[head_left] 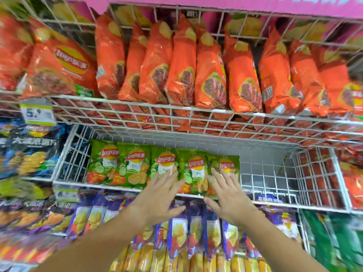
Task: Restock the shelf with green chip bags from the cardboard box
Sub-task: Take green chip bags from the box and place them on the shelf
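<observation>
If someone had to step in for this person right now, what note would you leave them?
Left hand: open, fingers spread at the front of the green chip bags, holding nothing.
Right hand: open, at the row's right end.
Done: five green bags stand in a row at the left of the middle wire basket.
Left: the basket's right part is bare; fill it with more green bags.
The cardboard box is out of view.

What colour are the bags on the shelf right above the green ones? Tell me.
The bags are orange-red, shown best in the head view.
</observation>
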